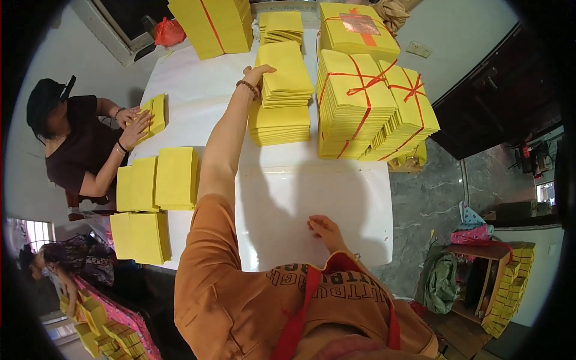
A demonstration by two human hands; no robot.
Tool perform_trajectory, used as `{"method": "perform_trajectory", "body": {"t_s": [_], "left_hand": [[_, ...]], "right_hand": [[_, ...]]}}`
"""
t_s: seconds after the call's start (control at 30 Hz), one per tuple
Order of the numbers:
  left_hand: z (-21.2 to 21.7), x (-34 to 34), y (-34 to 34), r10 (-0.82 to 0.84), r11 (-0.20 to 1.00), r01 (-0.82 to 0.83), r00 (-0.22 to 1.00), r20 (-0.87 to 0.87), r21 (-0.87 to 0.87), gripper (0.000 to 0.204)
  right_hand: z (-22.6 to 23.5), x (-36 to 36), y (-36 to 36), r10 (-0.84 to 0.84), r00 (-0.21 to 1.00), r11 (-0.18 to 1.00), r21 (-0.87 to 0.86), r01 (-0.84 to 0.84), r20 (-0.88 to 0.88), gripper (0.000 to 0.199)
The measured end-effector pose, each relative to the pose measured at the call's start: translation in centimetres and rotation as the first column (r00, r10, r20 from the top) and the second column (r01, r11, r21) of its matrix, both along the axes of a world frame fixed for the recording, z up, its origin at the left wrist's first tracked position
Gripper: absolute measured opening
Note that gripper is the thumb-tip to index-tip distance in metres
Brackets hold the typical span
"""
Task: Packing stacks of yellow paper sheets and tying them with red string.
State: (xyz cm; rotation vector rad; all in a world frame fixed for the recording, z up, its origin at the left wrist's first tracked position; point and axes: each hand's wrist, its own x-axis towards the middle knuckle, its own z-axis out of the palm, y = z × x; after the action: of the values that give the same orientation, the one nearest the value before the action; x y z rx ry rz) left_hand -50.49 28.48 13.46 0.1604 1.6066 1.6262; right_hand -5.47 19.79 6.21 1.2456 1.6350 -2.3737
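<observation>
My left arm reaches far across the white-topped table (282,174). At its end my left hand (258,74) grips the left edge of a stack of yellow folded paper (287,66), fingers laid over the top. That stack leans over a lower yellow paper stack (279,125) on its near side; behind it sits another yellow pile (281,27). Close to my body, above the near part of the table, my right hand (324,231) is open, its fingers loosely bent and apart, with nothing in it.
Bundles tied with red ribbon (360,90) stand at the right; a tall yellow stack (213,27) stands at the back. Several yellow piles (177,174) lie at the left, where a co-worker (78,138) handles yellow paper. Another person (78,264) works at the lower left. A wooden cabinet (480,282) stands right.
</observation>
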Motion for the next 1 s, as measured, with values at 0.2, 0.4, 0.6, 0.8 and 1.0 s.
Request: {"method": "perform_trajectory", "body": {"t_s": [0.2,0.4,0.6,0.8,1.0], "left_hand": [[2.2,10.0,-8.4,0.106,0.7,-0.176,0.984,0.143,0.692,0.092],[-0.5,23.8,-15.9,0.238,0.754,-0.124,0.967,-0.093,0.645,0.07],[-0.2,27.3,-21.8,0.089,0.656,-0.143,0.99,0.112,0.741,0.099],[-2.1,27.7,-24.6,-0.332,0.804,0.52,0.795,-0.507,0.289,0.138],[-10.0,32.3,-24.4,-0.271,0.915,0.394,0.756,-0.595,0.085,0.143]], "right_hand": [[5.9,-8.2,1.7,0.033,0.89,0.999,0.028,-0.023,-0.455,0.053],[6.7,-11.2,2.4,-0.353,0.555,0.933,-0.326,0.151,-0.753,0.071],[6.1,-3.6,3.6,-0.008,0.769,0.992,0.091,0.086,-0.639,0.1],[4.8,0.7,6.8,0.303,0.864,0.897,0.427,-0.115,-0.403,0.111],[-0.5,2.5,6.8,0.589,0.788,0.633,0.709,-0.31,-0.181,0.121]]}}
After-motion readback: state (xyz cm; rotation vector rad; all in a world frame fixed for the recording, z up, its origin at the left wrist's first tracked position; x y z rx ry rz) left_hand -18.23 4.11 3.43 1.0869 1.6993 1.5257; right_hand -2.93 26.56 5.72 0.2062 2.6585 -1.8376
